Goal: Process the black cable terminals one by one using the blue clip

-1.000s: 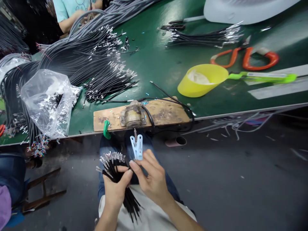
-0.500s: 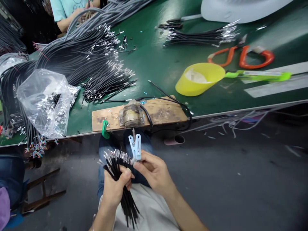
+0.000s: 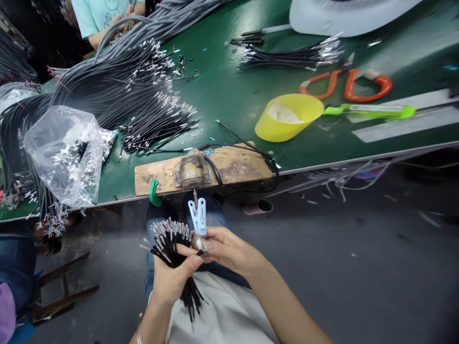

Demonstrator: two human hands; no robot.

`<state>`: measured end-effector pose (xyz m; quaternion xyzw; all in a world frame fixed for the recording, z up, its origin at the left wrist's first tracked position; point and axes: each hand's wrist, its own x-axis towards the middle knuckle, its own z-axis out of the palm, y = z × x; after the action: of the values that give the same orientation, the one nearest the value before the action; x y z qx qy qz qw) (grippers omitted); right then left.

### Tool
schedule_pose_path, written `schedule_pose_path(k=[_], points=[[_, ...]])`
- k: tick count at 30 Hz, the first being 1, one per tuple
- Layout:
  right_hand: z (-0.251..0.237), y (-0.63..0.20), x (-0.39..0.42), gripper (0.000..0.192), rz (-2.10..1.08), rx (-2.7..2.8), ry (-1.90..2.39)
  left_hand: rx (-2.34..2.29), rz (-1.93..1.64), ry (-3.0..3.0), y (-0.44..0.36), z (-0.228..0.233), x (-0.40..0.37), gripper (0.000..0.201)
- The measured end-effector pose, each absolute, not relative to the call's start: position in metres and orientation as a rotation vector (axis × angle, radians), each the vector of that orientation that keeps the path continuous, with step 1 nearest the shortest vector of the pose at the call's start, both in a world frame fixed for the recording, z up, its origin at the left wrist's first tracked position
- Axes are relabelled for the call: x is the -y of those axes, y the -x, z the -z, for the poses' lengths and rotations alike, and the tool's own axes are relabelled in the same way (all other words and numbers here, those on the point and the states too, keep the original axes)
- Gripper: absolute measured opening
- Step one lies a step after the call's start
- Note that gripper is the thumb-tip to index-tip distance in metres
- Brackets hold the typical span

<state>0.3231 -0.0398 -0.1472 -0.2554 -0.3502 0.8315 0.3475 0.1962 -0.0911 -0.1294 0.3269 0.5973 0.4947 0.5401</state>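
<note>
My left hand [image 3: 172, 279] is closed around a bundle of short black cables [image 3: 191, 296], their silvery tips fanned out at the top. Its thumb and index finger reach right to one cable's end [image 3: 200, 253], which carries a silver tip. My right hand [image 3: 229, 251] pinches at that same end, so the fingertips of both hands meet there. Just above them, a light blue clothespin [image 3: 198, 217] hangs from the thin shaft [image 3: 195, 195] of a small motor [image 3: 192, 173]. A whitish tuft [image 3: 198, 242] shows at the clothespin's lower end, beside my right fingers.
The motor sits on a wooden board [image 3: 236, 167] with a green clamp [image 3: 154, 193] at the table edge. Cable piles [image 3: 158, 124] and a plastic bag [image 3: 64, 153] lie left. A yellow cup [image 3: 289, 119], orange-handled scissors [image 3: 367, 88] and another person's arm [image 3: 102, 38] are farther back.
My right fingers have slid down from the clothespin's lower end toward the cable tip. My left thumb and index finger have stretched right to meet them. The view has shifted slightly.
</note>
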Motion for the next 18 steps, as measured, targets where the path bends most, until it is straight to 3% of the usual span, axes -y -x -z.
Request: schedule_pose_path(k=[3,6,13,18], points=[[0.147,-0.324,0.028,0.037,-2.339,0.711,0.677,-1.434,-1.194,-0.793,-0.198,0.127,0.090,0.017],[0.142,-0.324,0.014,0.035,-2.234,0.612,0.727,-1.500,-1.190,-0.790,-0.195,0.126,0.091,0.012],[0.121,-0.306,0.000,0.039,-2.016,0.494,0.660,-1.461,-0.996,-0.599,-0.174,0.120,0.081,0.023],[0.122,-0.291,0.006,0.037,-1.988,0.267,0.616,-1.416,-1.119,-0.607,-0.172,0.125,0.069,0.020]])
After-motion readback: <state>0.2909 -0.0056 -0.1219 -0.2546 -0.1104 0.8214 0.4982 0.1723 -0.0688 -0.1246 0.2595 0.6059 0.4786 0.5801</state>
